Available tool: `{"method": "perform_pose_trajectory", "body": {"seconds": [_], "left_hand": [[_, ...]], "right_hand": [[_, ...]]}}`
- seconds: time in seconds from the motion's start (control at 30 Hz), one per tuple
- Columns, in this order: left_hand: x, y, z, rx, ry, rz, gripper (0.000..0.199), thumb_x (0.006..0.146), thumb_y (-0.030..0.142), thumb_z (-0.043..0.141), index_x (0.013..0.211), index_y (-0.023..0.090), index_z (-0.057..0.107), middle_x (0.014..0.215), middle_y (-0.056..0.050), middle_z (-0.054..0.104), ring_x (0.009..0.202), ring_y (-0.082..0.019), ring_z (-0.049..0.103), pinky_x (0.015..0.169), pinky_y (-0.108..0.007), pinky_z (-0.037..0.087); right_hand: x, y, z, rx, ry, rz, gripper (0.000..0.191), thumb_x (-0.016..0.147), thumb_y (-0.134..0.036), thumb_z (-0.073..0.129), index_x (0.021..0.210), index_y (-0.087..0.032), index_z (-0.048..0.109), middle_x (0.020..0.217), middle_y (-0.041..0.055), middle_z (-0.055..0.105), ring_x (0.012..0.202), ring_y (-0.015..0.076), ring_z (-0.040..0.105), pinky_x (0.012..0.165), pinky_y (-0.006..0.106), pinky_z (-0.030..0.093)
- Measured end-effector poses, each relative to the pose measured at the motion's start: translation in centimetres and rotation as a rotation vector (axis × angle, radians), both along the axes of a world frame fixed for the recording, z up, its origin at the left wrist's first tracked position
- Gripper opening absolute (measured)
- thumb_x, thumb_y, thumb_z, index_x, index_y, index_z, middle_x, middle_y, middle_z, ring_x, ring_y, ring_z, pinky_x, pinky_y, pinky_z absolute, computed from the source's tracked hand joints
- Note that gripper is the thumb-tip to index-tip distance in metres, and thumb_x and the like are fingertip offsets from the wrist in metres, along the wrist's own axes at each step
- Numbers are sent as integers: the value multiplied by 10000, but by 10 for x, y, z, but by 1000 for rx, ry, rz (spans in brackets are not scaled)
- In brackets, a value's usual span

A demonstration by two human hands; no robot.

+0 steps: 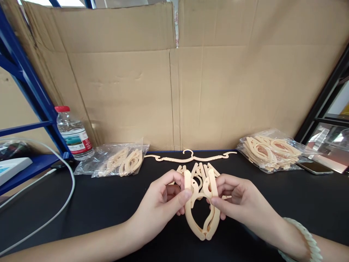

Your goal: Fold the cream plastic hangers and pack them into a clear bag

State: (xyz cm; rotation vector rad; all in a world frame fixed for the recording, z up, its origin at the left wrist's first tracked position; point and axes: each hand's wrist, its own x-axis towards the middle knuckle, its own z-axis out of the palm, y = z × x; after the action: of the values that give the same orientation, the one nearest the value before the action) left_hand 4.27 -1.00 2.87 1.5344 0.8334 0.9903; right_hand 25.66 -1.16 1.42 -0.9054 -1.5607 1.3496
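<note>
A folded beige plastic hanger point(190, 218) is held upright between both hands, its joined end low and its two arms rising. My left hand point(166, 200) pinches the left arm between thumb and fingers. On the other side, my right hand point(236, 196) grips the right arm the same way. The hanger's curved hook part lies between the arms. Just behind it, more folded beige pieces point(201, 167) rest on the black table, partly hidden by the hands and the held hanger. Farther back lies an unfolded beige hanger point(177, 159), hook pointing away.
A plastic bag of beige hangers point(120, 160) lies at the back left, beside a water bottle point(75, 136). Another full bag point(269, 151) and a phone point(315, 167) are at the back right. A white cable point(71, 189) curves at left. Cardboard point(131, 91) stands behind.
</note>
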Motion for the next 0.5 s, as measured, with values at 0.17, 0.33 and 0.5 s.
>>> {"method": "perform_pose_trajectory", "body": {"seconds": [0.17,0.33,0.5], "left_hand": [[1,-2,1,128,44,-2,204,878,343,605,810,180,503,818,-10,552,772,-133,537,659,-243,462],[3,-2,2,128,3,-98,159,917,307,560,835,185,498,851,-2,554,830,-134,543,761,-267,451],[2,-2,5,119,10,-139,138,926,302,544,859,185,515,874,-7,546,851,-141,539,775,-278,449]], "right_hand": [[-2,-4,2,-7,-11,-18,231,767,-346,733,789,-155,606,690,-10,587,565,65,517,511,174,508],[-2,-3,2,-10,-22,-41,241,726,-326,766,787,-153,609,697,-7,592,558,69,519,501,177,507],[-1,-2,4,1,-38,-55,232,735,-330,757,801,-160,612,700,-10,592,540,67,513,503,186,513]]}}
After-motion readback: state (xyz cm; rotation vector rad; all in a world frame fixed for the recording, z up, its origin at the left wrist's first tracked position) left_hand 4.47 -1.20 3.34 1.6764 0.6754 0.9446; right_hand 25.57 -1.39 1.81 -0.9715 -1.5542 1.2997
